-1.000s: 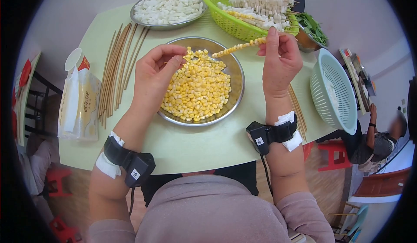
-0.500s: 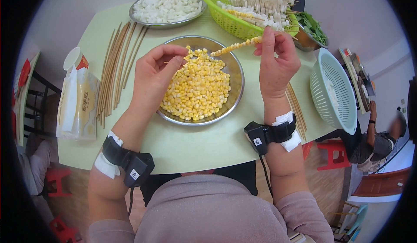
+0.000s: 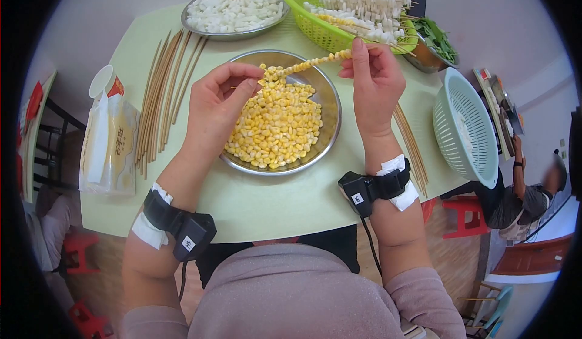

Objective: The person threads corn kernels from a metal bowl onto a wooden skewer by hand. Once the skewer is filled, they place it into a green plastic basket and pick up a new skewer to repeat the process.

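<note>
My right hand (image 3: 377,78) pinches one end of a skewer threaded with corn kernels (image 3: 312,62), which slants down leftward over the metal bowl. At the bowl's upper left, my left hand (image 3: 225,96) has thumb and forefinger together near the skewer's lower end; what they hold is too small to tell. Loose yellow kernels (image 3: 276,127) fill much of the metal bowl (image 3: 333,111) beneath both hands. Bare wooden sticks (image 3: 159,99) lie left of the bowl, and more sticks (image 3: 411,151) lie beside my right forearm.
A green basket (image 3: 318,33) holds white skewers (image 3: 367,2). Near it are a plate of white pieces (image 3: 233,10), a bowl of leaves (image 3: 435,40) and a light blue basket (image 3: 467,127). Tissues (image 3: 112,145) and a paper cup (image 3: 103,81) stand left. A person (image 3: 524,199) is at far right.
My right hand has moved left and slightly down with the corn skewer, bringing its lower end closer to my left hand. My left hand has barely moved.
</note>
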Demonstrator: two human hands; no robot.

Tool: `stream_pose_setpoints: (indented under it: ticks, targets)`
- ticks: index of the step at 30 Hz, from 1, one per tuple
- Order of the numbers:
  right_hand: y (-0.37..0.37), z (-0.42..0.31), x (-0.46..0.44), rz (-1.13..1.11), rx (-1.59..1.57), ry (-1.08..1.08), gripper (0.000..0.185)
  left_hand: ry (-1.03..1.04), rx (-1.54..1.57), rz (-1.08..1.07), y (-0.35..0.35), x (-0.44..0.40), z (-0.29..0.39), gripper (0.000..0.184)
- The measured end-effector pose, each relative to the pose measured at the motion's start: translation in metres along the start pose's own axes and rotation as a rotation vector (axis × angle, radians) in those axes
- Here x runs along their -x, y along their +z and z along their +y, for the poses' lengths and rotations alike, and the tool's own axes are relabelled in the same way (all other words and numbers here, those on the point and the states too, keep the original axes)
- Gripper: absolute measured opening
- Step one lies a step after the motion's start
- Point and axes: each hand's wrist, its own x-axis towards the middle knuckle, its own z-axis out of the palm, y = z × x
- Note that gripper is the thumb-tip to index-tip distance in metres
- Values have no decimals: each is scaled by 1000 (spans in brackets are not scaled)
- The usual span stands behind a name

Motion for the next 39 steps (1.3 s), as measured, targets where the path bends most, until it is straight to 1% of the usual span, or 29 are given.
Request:
stream_pose_setpoints:
  ticks: [1,2,3,4,6,7,9,10,12,16,20,22,37,39]
  targets:
    - [0,1,0,1,0,0,19,9,4,-5,0,1,-1,14]
    - [-1,2,0,-1,-67,83,20,7,3,-7,-1,2,-1,14]
    - [-2,3,-1,-3,-136,163,21,3,4,26,-1,2,0,14]
    - [-3,5,-3,-2,-136,160,21,3,4,59,-1,0,1,15]
    - [-7,11,-5,25,-204,291,24,25,24,96,-4,-1,-3,17]
    - [-8,13,-6,24,-206,287,24,45,43,136,-5,-2,-4,18]
    - [-10,17,-8,91,-311,435,24,53,69,160,-7,-3,-4,18]
    - [-11,18,-9,88,-314,431,24,55,95,182,-8,-4,-4,19]
    - [-12,19,-10,110,-381,491,22,63,72,172,-8,-5,-3,19]
    - [-13,15,-10,105,-421,516,21,45,-33,139,-8,-6,2,20]
    - [-14,14,-11,113,-487,529,21,41,-34,116,-8,-5,3,20]
    - [-14,13,-11,117,-509,535,20,22,59,79,-8,-5,2,20]
    - [-12,18,-9,61,-512,583,20,28,89,107,-7,-4,4,17]
    - [-12,22,-8,65,-497,628,20,-2,86,110,-7,-4,4,17]
